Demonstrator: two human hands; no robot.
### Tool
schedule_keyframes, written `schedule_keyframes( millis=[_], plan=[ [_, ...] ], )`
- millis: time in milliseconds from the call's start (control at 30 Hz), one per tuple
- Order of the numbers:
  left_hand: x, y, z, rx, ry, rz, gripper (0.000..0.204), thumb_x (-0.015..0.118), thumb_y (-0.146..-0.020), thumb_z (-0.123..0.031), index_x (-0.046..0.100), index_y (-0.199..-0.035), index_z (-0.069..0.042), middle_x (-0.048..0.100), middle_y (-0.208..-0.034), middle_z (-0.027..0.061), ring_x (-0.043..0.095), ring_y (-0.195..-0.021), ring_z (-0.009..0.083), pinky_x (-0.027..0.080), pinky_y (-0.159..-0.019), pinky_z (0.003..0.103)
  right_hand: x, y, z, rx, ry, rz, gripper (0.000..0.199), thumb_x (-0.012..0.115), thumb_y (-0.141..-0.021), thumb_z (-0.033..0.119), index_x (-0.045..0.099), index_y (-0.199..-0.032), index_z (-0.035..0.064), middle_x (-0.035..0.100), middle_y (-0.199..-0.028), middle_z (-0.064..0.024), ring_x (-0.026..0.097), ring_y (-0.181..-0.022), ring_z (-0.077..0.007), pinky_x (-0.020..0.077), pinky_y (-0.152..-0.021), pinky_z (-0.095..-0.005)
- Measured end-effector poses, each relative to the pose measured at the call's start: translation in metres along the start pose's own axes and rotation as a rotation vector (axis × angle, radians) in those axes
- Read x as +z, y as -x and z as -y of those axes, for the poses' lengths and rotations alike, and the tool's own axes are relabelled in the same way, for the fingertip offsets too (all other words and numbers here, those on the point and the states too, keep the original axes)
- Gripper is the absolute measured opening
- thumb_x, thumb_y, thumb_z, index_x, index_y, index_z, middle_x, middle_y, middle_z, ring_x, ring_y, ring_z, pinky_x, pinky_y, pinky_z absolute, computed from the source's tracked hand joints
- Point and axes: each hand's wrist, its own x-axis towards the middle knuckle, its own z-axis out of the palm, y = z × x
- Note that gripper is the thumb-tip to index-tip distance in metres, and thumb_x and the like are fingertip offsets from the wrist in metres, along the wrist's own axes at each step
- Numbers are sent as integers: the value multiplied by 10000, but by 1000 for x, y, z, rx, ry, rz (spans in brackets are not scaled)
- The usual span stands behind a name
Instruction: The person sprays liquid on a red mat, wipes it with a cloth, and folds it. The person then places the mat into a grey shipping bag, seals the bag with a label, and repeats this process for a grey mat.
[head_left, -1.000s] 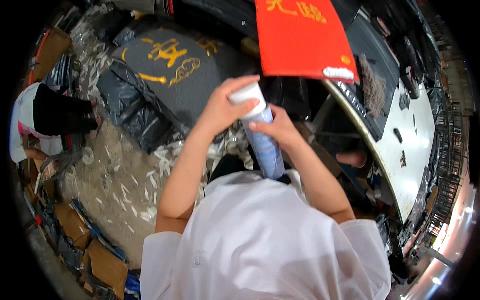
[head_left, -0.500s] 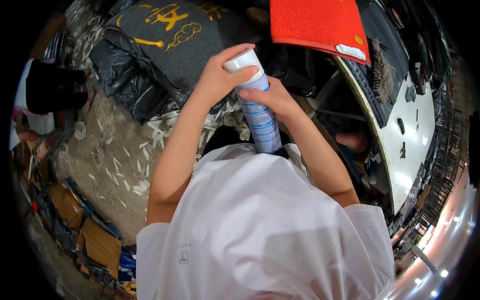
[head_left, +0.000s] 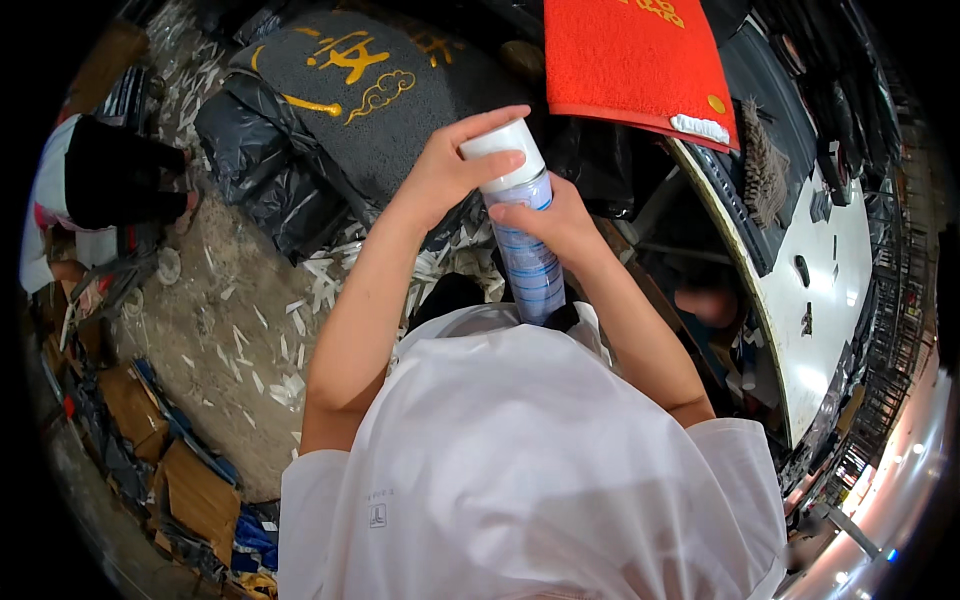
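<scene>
Between my hands is a spray can (head_left: pixel 527 262), tall and light blue with a white cap (head_left: pixel 503 155), tilted with its top away from me. My left hand (head_left: pixel 452 165) grips the cap, thumb across its near side and fingers over the far edge. Lower down, my right hand (head_left: pixel 560 222) wraps round the can's upper body, its thumb lying across the front. A narrow dark gap shows between cap and can. The can's bottom end is close to my white shirt. Most of my right fingers are hidden behind the can.
Ahead lies a dark grey mat (head_left: pixel 390 85) with yellow markings, beside black plastic bags (head_left: pixel 270 165). A red mat (head_left: pixel 635 75) overhangs a white table (head_left: pixel 825 270) at right. White scraps litter the floor (head_left: pixel 220 340). Cardboard (head_left: pixel 198 490) lies lower left; another person (head_left: pixel 120 175) is far left.
The white cap has shifted slightly up off the can, and a dark gap now shows beneath it. Both hands keep their hold. The whole view has shifted a little.
</scene>
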Motion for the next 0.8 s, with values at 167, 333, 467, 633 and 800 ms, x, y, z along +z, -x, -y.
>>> schedule_keyframes(
  millis=[167,333,467,633,800],
  plan=[
    [-1,6,-9,25,-90,55,520,700,-757,-191,577,-1258,-125,616,-1061,46,561,-975,135,450,-861,282,3,5,1,0,39,7,572,808,-603,268,589,-1035,-37,647,-924,-98,614,-818,-151,491,-738,-289],
    [-1,12,-11,63,-197,33,521,694,-761,-196,573,-1261,-115,618,-1052,49,557,-963,122,450,-853,279,4,3,-8,-21,70,28,589,817,-588,282,593,-1031,-35,648,-934,-99,613,-823,-155,489,-746,-291],
    [4,19,-10,127,-216,-26,520,690,-763,-187,569,-1264,-111,616,-1052,47,555,-956,118,452,-845,277,5,7,-4,-66,78,28,597,818,-587,291,592,-1037,-30,648,-936,-99,613,-829,-155,488,-755,-293],
    [7,21,-26,65,-256,19,504,696,-767,-198,580,-1248,-100,597,-1075,66,551,-972,136,448,-850,283,4,8,-3,-78,58,46,600,820,-587,300,591,-1034,-28,648,-931,-101,615,-835,-155,489,-758,-293],
    [12,23,-18,243,-459,-70,472,701,-758,-191,605,-1206,-77,562,-1070,85,543,-980,166,438,-853,284,4,13,-7,-80,61,27,598,824,-582,293,587,-1027,-29,649,-920,-101,617,-820,-153,493,-744,-287]
  ],
)
